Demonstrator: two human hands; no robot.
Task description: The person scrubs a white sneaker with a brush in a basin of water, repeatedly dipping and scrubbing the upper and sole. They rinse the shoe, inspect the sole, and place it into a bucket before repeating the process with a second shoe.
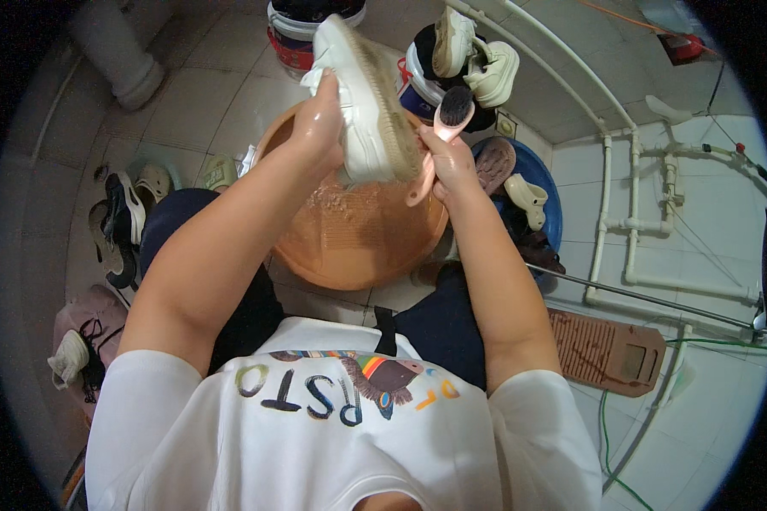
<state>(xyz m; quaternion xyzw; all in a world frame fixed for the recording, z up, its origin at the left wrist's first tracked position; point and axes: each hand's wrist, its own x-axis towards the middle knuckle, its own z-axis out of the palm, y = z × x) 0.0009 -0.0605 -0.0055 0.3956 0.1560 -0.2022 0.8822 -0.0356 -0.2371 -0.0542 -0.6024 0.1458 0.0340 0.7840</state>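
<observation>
- The left hand (pixel 320 128) grasps a white shoe (pixel 362 102), fingers wrapped round its upper, sole turned toward the right hand and toe pointing up and away.
- The right hand (pixel 450 162) clenches the pink handle of a scrubbing brush (pixel 447 119); its dark bristle head sits just beside the shoe's sole.
- Shoe and brush are held above an orange basin (pixel 358 243) of sudsy water standing on the tiled floor (pixel 187 94) between the person's knees.
- A blue basin (pixel 547 192) with more footwear touches the orange one on the right.
- Buckets (pixel 294 43) with shoes stand beyond.
- A brown washboard (pixel 605 349) lies on the floor at right.
- Sandals (pixel 119 226) lie at left.
</observation>
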